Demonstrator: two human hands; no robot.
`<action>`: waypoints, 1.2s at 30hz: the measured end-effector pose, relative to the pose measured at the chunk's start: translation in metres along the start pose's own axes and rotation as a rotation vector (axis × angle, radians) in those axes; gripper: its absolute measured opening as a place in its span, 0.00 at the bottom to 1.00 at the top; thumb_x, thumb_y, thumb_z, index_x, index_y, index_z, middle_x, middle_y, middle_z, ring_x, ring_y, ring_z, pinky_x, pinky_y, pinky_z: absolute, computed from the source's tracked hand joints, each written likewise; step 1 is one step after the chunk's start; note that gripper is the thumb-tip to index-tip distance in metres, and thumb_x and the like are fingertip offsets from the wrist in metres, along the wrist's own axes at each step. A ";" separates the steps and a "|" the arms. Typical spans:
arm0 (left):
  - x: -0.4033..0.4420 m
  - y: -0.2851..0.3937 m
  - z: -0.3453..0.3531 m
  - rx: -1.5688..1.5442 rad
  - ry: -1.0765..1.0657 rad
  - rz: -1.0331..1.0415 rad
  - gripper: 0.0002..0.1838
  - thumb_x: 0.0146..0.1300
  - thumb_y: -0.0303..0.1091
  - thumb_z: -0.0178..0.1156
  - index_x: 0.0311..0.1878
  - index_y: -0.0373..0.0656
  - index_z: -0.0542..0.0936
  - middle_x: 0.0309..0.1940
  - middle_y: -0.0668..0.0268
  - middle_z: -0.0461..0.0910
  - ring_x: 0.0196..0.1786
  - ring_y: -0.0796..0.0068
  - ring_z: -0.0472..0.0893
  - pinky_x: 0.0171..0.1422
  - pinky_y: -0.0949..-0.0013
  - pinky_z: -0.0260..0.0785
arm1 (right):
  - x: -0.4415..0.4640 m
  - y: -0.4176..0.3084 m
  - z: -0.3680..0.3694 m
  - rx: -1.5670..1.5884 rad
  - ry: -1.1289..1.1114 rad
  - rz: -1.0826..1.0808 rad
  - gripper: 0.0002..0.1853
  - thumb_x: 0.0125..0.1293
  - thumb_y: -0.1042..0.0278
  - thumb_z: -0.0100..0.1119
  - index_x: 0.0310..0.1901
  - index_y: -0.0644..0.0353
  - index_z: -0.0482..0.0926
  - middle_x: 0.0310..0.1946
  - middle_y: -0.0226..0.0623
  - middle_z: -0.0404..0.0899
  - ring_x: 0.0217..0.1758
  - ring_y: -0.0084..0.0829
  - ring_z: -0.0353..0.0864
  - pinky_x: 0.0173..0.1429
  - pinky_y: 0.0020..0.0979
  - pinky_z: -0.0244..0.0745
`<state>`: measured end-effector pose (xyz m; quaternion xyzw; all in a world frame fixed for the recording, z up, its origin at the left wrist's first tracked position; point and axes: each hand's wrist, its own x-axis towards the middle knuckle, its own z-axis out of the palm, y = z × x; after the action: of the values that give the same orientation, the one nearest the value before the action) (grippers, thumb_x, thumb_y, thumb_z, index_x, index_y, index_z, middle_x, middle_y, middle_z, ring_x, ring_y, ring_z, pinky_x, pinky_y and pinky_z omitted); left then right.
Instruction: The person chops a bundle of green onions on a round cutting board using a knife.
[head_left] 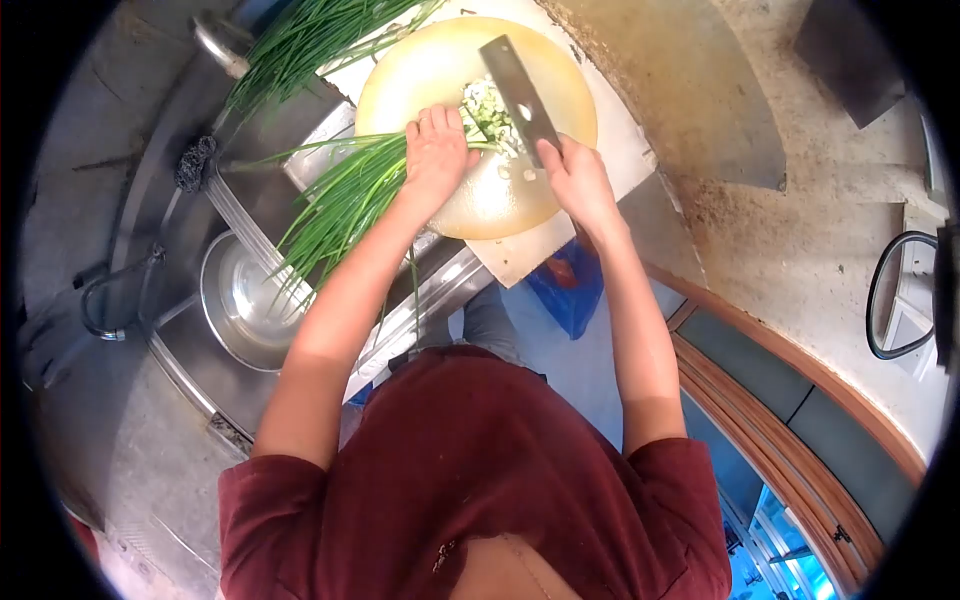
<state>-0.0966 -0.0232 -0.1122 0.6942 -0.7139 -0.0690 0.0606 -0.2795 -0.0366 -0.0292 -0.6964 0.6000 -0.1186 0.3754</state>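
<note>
My left hand (pixel 436 152) presses down on a bunch of green onions (pixel 352 192), its fingers closed over the stalks near their cut ends. The long green leaves trail off to the left, past the board's edge. In my right hand (pixel 580 180) is a cleaver (pixel 518 90), gripped by the handle, its blade slanting up and to the left. Between the blade and my left hand lies a small heap of chopped green onion (pixel 484 112). All of this is on a round yellowish cutting board (pixel 420 70).
More green onions (pixel 310 45) lie at the top left. Left of the board is a steel sink with a metal bowl (pixel 250 300), a faucet (pixel 105 310) and a scouring pad (pixel 195 163). A blue bag (pixel 565 290) hangs below the board. Flattened cardboard (pixel 520 255) lies beneath it.
</note>
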 end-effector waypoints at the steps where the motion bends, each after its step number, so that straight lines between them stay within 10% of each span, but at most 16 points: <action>1: 0.000 0.000 -0.001 0.001 0.008 0.005 0.36 0.46 0.48 0.68 0.52 0.32 0.68 0.47 0.55 0.68 0.54 0.59 0.67 0.56 0.57 0.60 | -0.008 0.001 0.000 -0.046 0.020 0.009 0.17 0.67 0.58 0.47 0.35 0.65 0.77 0.27 0.56 0.78 0.36 0.55 0.79 0.43 0.48 0.72; 15: 0.001 0.000 -0.010 -0.066 -0.090 -0.026 0.35 0.48 0.42 0.67 0.55 0.33 0.66 0.50 0.51 0.67 0.56 0.55 0.67 0.59 0.56 0.59 | -0.024 0.071 -0.062 -0.747 0.089 -0.451 0.09 0.62 0.58 0.56 0.32 0.53 0.78 0.21 0.35 0.76 0.26 0.41 0.80 0.30 0.41 0.75; 36: 0.001 -0.007 -0.015 -0.102 -0.052 -0.005 0.30 0.47 0.39 0.66 0.51 0.34 0.68 0.47 0.52 0.68 0.54 0.54 0.68 0.59 0.56 0.60 | -0.012 0.087 -0.038 -0.793 -0.028 -0.381 0.21 0.65 0.48 0.51 0.27 0.59 0.77 0.20 0.45 0.78 0.24 0.46 0.80 0.29 0.43 0.75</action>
<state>-0.0869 -0.0248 -0.0985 0.6898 -0.7091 -0.1235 0.0774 -0.3707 -0.0404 -0.0572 -0.8864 0.4548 0.0631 0.0583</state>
